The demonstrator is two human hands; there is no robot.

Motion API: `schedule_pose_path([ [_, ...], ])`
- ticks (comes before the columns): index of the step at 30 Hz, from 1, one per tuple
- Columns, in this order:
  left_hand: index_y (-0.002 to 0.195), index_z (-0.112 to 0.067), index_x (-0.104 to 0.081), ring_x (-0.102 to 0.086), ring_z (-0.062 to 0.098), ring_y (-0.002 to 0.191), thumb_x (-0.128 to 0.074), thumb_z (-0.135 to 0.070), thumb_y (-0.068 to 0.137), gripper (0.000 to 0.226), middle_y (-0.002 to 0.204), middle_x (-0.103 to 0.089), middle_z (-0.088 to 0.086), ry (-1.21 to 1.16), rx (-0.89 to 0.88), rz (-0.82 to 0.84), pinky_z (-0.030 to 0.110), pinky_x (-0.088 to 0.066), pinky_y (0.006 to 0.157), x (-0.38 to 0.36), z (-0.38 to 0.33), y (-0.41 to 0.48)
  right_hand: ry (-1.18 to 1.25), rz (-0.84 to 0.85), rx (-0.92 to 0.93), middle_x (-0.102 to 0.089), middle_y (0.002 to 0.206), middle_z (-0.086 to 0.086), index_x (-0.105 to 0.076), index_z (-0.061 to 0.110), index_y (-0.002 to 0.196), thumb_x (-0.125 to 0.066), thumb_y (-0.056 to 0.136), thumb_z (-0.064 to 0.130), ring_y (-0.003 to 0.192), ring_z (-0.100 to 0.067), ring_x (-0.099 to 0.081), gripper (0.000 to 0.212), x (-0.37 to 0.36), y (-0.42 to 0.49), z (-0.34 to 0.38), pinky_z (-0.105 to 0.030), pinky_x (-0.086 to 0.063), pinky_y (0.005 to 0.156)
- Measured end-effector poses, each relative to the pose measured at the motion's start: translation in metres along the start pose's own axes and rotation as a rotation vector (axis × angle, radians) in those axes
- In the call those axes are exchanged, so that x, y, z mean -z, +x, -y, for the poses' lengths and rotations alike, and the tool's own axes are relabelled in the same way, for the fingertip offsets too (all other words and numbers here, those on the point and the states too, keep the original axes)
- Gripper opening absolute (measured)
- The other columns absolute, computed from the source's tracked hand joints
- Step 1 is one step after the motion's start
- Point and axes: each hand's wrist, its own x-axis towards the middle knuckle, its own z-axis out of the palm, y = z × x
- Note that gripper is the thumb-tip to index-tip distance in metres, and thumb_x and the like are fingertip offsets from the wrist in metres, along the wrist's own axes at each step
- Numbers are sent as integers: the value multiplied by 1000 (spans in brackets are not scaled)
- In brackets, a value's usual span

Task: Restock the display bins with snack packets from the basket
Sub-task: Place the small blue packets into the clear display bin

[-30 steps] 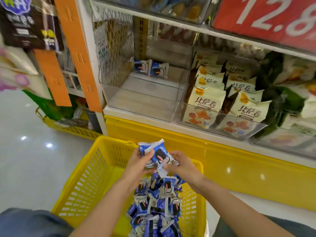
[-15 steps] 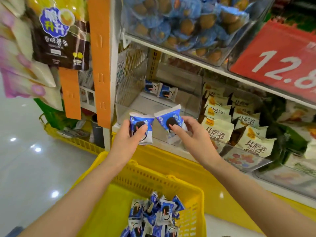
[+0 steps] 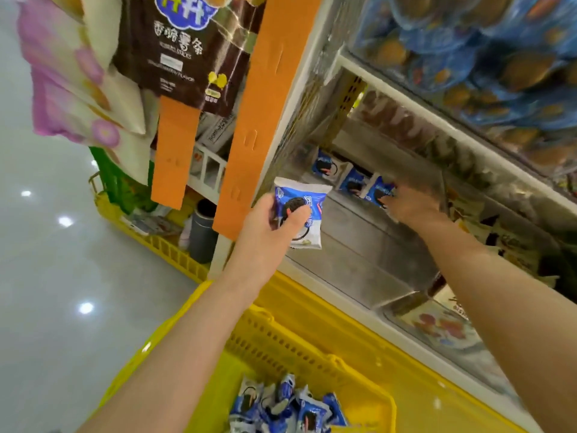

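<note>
Left hand (image 3: 268,228) round packet (image 3: 303,194), right (image 3: 412,208) blurred

Bin (image 3: 359,251): floor lay bare front and middle. Packets (image 3: 324,165) and right hand (image 3: 409,207) filled the back; left hand (image 3: 268,226) with a packet (image 3: 299,195) blocked the mouth's left. Shelf (image 3: 406,98) sat close above.

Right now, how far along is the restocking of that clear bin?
Barely begun. Two blue packets stand at the back of the clear bin. The right hand reaches a third packet beside them, and the left hand grips a fourth packet. A heap of packets waits in the yellow basket.
</note>
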Motion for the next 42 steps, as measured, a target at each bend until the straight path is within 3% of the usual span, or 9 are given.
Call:
schedule_pose_path([
  [4,104,-21,-57,-64,-3,81,-60,-29,87,18,98,-68,-5,-77,18,-5,9,-46,61,-1,1,12,-54,25,-29,-46,133,-24,-42,0,131,-51,94,24,121,-39,-45,45,-19,25,-5,-43,-37,101],
  [12,90,-28,-53,-63,-10,74,-62,-27,87,9,89,-65,-10,-155,22,27,5,-44,54,2,3,24,60,40,-75,-52,127,-23,-48,-1,124,-63,88,15,117,-39,-49,43,-43,49,-12,-43,-38,99],
  [18,92,-28,-53,-64,-8,77,-62,-24,86,11,90,-66,-10,-200,-2,25,7,-46,56,9,3,29,-141,-29,-104,-61,118,-18,-59,7,117,-64,87,28,111,-33,-56,36,-40,53,-8,-39,-45,92],
  [24,92,-31,-53,-65,-7,79,-62,-25,86,12,92,-66,-10,-166,-7,34,7,-47,58,7,2,27,-125,-34,-124,-53,128,-18,-51,4,123,-53,94,30,117,-33,-51,39,-27,43,11,-39,-43,94],
  [27,96,-29,-53,-65,-6,81,-60,-26,87,13,96,-66,-8,-149,16,33,8,-47,59,7,2,25,137,-56,-9,-58,119,-17,-54,5,118,-48,96,29,105,-30,-56,33,-10,20,38,-32,-43,82],
  [30,108,-28,-52,-64,-8,80,-59,-18,88,23,103,-65,-5,-167,78,47,7,-47,57,5,3,23,552,-114,156,-64,105,-8,-59,11,112,-48,97,28,92,-17,-60,26,8,-27,62,-27,-46,80],
  [34,117,-30,-52,-64,-5,88,-59,-10,88,36,107,-65,-8,-110,93,145,9,-49,64,5,0,18,925,75,311,-64,91,8,-57,25,101,-41,98,32,69,2,-62,17,27,-93,78,-17,-52,64],
  [38,116,-28,-55,-60,1,100,-63,-18,86,32,108,-65,-10,-63,58,127,17,-47,80,1,-1,7,1091,262,248,-68,100,-2,-49,13,121,-55,91,24,78,-7,-66,33,33,-125,79,-21,-55,66],
  [42,102,-34,-49,-56,-15,90,-68,-23,81,30,103,-60,-16,4,-45,-7,3,-43,70,-10,-3,-5,1209,382,125,-73,95,7,-58,13,115,-63,87,22,85,-3,-66,30,30,-140,70,-17,-52,73],
])
